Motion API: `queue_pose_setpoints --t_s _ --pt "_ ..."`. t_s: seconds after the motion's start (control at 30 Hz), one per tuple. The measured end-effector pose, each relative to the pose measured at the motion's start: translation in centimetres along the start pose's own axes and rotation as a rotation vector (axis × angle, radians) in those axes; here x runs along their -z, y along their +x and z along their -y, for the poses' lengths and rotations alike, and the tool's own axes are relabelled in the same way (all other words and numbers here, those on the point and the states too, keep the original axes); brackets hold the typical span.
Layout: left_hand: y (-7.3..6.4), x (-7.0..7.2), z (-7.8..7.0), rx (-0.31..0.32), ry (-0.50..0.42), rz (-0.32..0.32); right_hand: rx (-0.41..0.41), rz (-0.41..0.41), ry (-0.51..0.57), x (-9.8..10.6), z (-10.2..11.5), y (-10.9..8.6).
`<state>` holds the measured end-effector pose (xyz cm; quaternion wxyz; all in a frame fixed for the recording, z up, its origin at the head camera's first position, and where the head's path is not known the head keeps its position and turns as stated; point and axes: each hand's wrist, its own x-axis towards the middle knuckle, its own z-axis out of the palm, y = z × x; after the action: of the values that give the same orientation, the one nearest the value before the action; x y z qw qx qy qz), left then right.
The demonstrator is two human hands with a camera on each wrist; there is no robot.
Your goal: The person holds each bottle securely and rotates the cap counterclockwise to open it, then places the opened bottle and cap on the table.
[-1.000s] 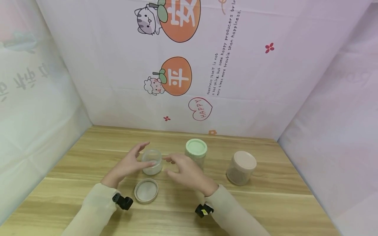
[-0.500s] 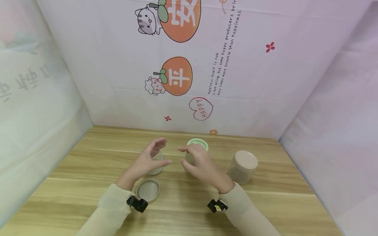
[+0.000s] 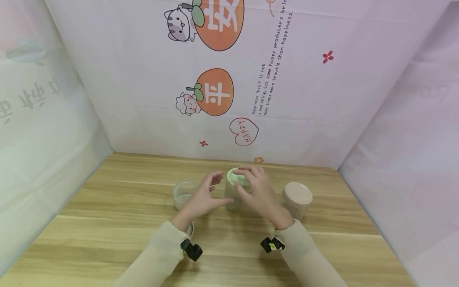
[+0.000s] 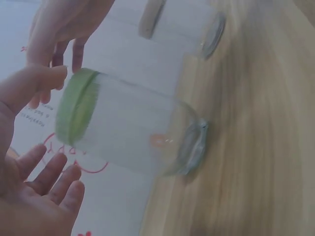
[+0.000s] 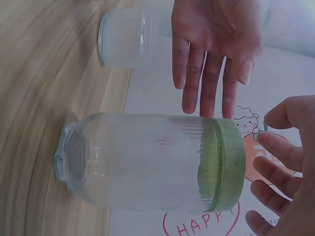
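the hands have just changed jars. a second ago they were either side of the small open jar (image 3: 177,199); now both are around the green-lidded jar (image 5: 152,162), which stands upright on the desk (image 3: 125,199). the left hand (image 3: 202,199) is spread, thumb well off its fingers, at the jar's left; the right hand (image 3: 259,191) arches loosely by the green lid (image 5: 231,164). neither pinches anything, though i can't tell whether a fingertip brushes the lid. i'd take it that attention has passed to this jar, its lid still on. the open one is left behind, lidless, and the loose lid (image 3: 191,230) near it is now mostly hidden by the left wrist. over to the right, the pink-lidded jar (image 3: 297,195) stands where it was, closed.
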<state>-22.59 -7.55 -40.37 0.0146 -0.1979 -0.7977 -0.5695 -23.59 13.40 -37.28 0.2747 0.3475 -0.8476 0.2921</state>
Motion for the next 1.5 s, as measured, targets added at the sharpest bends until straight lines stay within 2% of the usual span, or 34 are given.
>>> queue_pose_setpoints --t_s 0.33,0.47,0.6,0.87,1.1,1.33,1.5 --pt "1.2 -2.8 1.1 0.036 -0.006 -0.072 -0.110 0.069 -0.027 0.3 -1.2 -0.6" --pt "1.6 -3.5 1.5 0.057 0.000 -0.108 -0.158 0.111 -0.036 0.5 -1.2 -0.7" --pt "2.2 -4.2 2.0 0.075 0.014 -0.133 -0.219 0.150 -0.092 0.5 -1.2 -0.6" --pt "3.0 -5.1 2.7 0.088 0.020 -0.173 -0.333 0.183 -0.150 0.3 -1.2 0.0" --pt "3.4 -5.6 2.9 0.107 0.008 -0.176 -0.325 0.169 -0.203 -0.2 -1.4 0.2" --pt "3.6 -5.5 3.2 0.080 -0.030 -0.165 -0.280 0.098 -0.120 -0.8 -2.0 0.1" --pt "3.5 -5.3 3.1 0.090 -0.074 -0.131 -0.291 0.077 -0.077 -1.2 -2.2 -0.2"
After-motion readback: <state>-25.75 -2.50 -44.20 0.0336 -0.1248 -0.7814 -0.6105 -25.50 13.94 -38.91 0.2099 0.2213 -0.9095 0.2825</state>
